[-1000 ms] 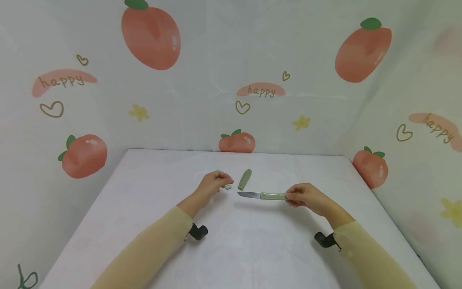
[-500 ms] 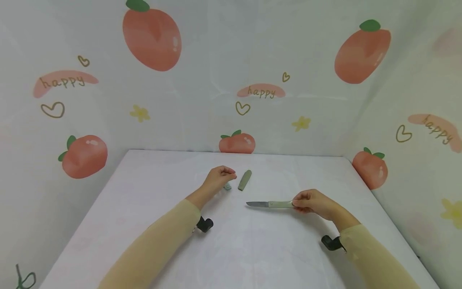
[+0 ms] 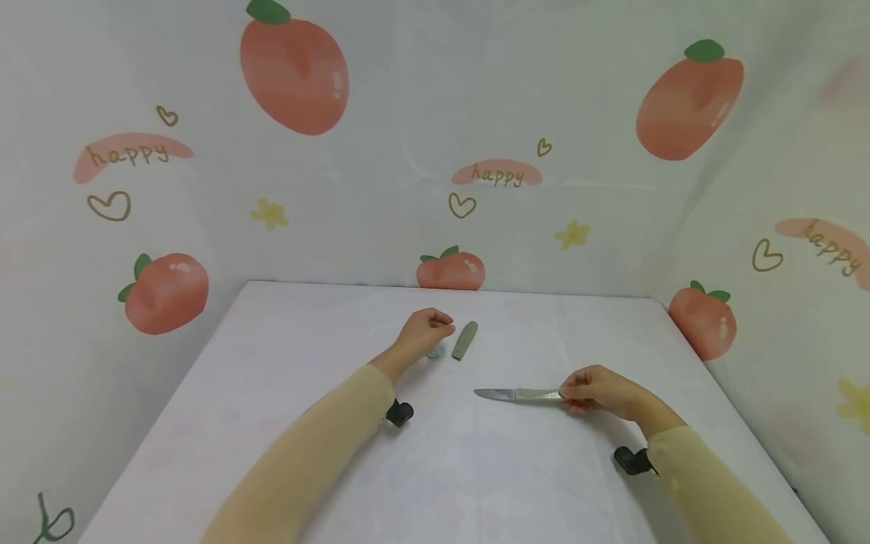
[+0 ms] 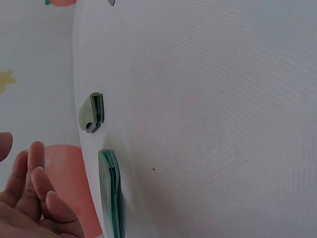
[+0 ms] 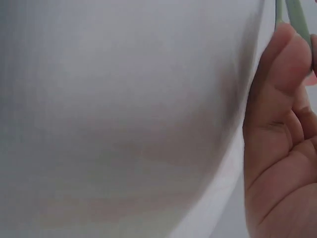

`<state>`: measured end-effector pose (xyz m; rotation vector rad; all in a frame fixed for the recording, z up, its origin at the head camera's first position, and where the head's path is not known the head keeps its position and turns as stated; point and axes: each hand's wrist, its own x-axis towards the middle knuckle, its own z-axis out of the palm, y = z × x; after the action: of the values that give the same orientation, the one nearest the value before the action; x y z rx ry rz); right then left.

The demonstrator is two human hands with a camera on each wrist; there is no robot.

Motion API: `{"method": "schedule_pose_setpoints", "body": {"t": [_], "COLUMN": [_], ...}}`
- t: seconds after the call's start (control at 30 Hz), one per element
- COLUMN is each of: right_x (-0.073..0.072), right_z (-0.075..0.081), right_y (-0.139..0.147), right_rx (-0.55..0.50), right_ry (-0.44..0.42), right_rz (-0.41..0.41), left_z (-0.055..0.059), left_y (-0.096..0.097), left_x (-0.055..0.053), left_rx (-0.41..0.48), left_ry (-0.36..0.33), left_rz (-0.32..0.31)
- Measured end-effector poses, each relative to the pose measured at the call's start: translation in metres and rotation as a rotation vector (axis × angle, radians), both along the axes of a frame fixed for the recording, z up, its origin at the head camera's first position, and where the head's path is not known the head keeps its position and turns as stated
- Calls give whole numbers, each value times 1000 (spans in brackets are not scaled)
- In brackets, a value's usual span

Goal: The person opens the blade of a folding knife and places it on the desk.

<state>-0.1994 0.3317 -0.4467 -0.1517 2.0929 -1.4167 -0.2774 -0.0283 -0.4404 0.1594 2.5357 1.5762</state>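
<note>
My right hand [image 3: 598, 390] pinches the butt end of an unfolded pocket knife [image 3: 537, 394], its steel blade pointing left and its handle pale green. In the right wrist view the thumb lies against the green handle [image 5: 297, 20]. My left hand [image 3: 424, 332] hovers with nothing in it, fingers loosely bent and thumb apart. Just right of its fingertips lies a folded olive-green pocket knife [image 3: 465, 341]. A second folded pocket knife [image 4: 110, 191], teal in the left wrist view, lies below that hand, which mostly hides it from the head view.
The white table [image 3: 381, 468] backs onto a pale cloth [image 3: 381, 151] printed with fruit, hearts and flowers. A black wrist camera [image 3: 399, 413] sits at the left cuff and another black camera [image 3: 633, 460] at the right one.
My right hand has drawn the unfolded pocket knife to the right and nearer to me. My left hand has risen off the teal folded knife and shifted right.
</note>
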Motion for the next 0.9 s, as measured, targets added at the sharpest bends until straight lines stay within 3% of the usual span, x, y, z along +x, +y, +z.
{"method": "schedule_pose_setpoints", "body": {"t": [0.33, 0.57, 0.77, 0.9], "right_x": [1, 0, 0, 1], "right_z": [4, 10, 22, 31], "right_y": [-7, -12, -14, -15], "right_rx": [221, 356, 420, 449], "right_ry": [65, 88, 101, 99], "right_rz": [9, 12, 21, 28], "left_z": [1, -3, -1, -2], "left_y": [13, 20, 26, 29], "left_x": [-7, -11, -9, -8], "left_rx": [-149, -299, -418, -539], "left_ry": [-40, -23, -11, 42], "left_rz": [-37, -70, -56, -54]}}
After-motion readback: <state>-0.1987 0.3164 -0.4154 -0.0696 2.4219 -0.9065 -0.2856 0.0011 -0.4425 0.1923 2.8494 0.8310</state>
